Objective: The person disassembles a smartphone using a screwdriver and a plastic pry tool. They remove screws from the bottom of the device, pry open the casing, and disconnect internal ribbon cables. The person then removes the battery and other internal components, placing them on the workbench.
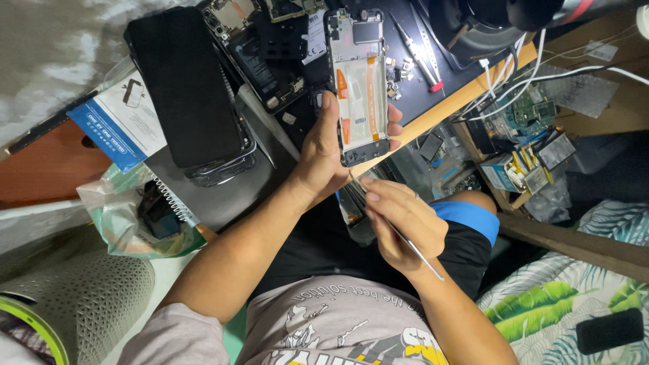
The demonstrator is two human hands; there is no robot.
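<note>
Right hand [399, 220] pinches thin tweezers [405, 240]; left hand [324, 152] grips opened phone [358, 84].

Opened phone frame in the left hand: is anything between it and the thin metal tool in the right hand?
Nothing visible. The left hand grips the opened phone frame by its edges above the desk. The right hand holds the thin metal tool pen-style, its tip just below the frame's bottom end; whether it touches is unclear.

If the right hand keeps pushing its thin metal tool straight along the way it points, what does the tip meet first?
Most likely the bottom edge of the opened phone held upright in the left hand. The right hand aims the thin metal tool up at it; the tip looks almost there, though depth is unclear.
</note>
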